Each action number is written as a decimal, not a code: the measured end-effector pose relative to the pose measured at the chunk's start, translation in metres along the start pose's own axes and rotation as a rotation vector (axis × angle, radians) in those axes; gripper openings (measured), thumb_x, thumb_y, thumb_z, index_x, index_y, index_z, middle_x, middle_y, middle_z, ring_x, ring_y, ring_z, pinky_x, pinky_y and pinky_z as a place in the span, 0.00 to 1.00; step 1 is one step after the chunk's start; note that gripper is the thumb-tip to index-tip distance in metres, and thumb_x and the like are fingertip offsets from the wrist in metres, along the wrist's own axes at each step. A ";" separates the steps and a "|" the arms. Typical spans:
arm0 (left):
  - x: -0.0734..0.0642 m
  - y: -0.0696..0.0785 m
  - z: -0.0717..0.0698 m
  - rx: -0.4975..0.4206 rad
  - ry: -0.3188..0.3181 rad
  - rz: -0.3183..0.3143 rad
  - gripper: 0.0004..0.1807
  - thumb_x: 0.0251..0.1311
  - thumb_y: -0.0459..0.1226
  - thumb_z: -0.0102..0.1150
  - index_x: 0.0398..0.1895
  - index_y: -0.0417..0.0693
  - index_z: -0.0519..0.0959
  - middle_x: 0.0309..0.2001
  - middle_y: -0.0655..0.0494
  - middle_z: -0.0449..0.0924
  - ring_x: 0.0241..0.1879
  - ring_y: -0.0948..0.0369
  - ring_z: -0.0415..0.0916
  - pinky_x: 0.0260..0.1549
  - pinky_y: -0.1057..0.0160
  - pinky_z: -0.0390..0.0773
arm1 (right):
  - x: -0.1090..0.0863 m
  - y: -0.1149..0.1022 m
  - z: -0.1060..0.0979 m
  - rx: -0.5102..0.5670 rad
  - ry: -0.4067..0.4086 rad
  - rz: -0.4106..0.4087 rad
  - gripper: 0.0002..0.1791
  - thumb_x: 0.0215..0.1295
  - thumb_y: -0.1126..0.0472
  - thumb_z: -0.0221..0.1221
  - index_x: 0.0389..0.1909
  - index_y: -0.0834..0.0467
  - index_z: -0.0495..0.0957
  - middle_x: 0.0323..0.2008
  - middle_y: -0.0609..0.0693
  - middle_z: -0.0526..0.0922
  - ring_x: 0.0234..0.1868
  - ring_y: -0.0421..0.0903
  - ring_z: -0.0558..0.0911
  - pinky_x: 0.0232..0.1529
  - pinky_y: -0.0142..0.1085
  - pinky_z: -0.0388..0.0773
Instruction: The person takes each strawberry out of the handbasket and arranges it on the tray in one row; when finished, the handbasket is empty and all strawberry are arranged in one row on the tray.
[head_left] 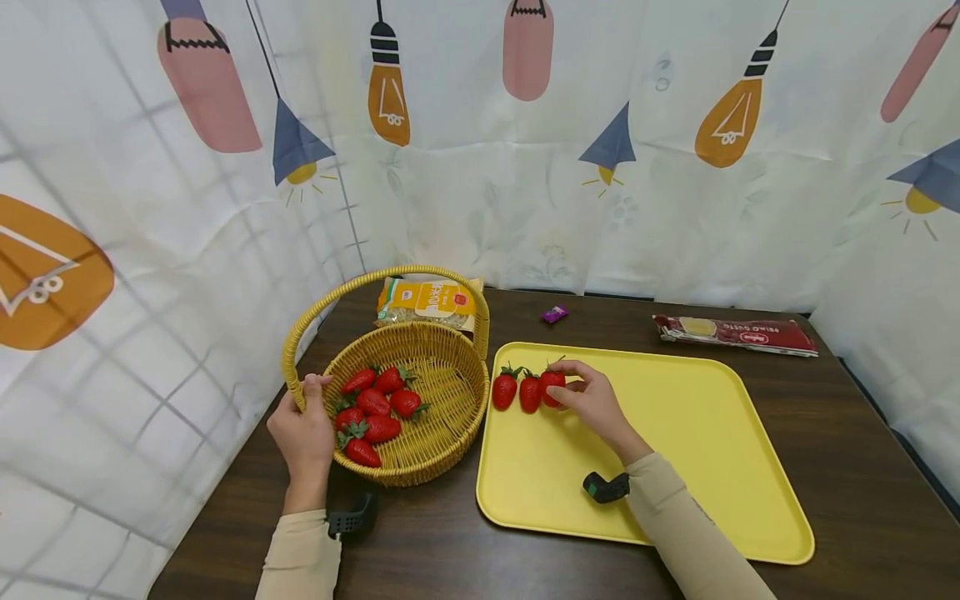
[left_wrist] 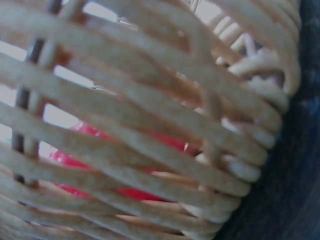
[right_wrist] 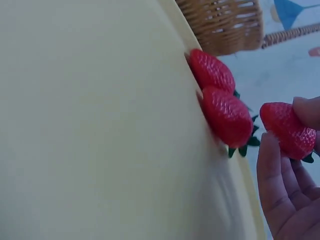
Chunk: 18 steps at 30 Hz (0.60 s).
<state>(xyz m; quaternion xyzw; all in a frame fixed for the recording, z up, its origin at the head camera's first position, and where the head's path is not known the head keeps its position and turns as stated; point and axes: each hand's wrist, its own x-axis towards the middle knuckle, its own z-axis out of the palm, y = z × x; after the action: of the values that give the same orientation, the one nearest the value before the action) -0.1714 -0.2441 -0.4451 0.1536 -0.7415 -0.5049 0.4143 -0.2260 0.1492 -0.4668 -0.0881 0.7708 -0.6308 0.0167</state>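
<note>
A yellow wicker basket (head_left: 450, 417) with a tall handle stands on the left, several strawberries (head_left: 372, 402) gathered in its left half. My left hand (head_left: 303, 429) grips the basket at its left side, by the foot of the handle. In the left wrist view the basket's weave (left_wrist: 150, 100) fills the picture, with red showing through the gaps. My right hand (head_left: 596, 404) pinches a strawberry (right_wrist: 287, 130) between thumb and fingers over the yellow tray (head_left: 645, 467). Two more strawberries (right_wrist: 227, 117) lie side by side on the tray, just left of the held one.
Behind the basket lies a yellow food packet (head_left: 431, 302). A small purple candy (head_left: 554, 314) and a long red snack packet (head_left: 735, 333) rest behind the tray on the dark wooden table (head_left: 465, 558). Patterned curtains (head_left: 480, 200) close off the back and sides.
</note>
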 end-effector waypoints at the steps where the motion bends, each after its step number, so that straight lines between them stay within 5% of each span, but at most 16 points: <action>1: 0.000 0.000 0.000 -0.003 0.000 0.001 0.25 0.70 0.50 0.51 0.35 0.37 0.86 0.36 0.39 0.84 0.32 0.72 0.71 0.35 0.68 0.63 | 0.001 0.003 -0.001 -0.006 0.017 0.010 0.19 0.62 0.66 0.65 0.54 0.62 0.79 0.54 0.60 0.76 0.36 0.49 0.81 0.34 0.37 0.82; 8: 0.001 -0.002 0.000 -0.001 0.002 0.001 0.26 0.70 0.51 0.52 0.35 0.38 0.87 0.35 0.41 0.84 0.29 0.70 0.69 0.34 0.67 0.63 | 0.000 0.002 -0.003 -0.037 0.089 0.085 0.19 0.62 0.67 0.64 0.54 0.66 0.78 0.53 0.65 0.77 0.37 0.49 0.82 0.35 0.41 0.82; 18: 0.001 -0.003 0.001 -0.001 -0.004 0.002 0.26 0.70 0.52 0.51 0.36 0.38 0.87 0.36 0.41 0.85 0.27 0.68 0.68 0.33 0.67 0.62 | 0.001 0.011 -0.008 -0.146 0.136 0.084 0.17 0.63 0.63 0.64 0.52 0.61 0.81 0.51 0.61 0.81 0.39 0.49 0.83 0.33 0.36 0.82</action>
<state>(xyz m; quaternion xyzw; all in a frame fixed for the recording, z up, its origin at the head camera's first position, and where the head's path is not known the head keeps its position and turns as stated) -0.1732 -0.2451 -0.4471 0.1516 -0.7422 -0.5053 0.4134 -0.2292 0.1587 -0.4757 -0.0137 0.8170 -0.5763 -0.0155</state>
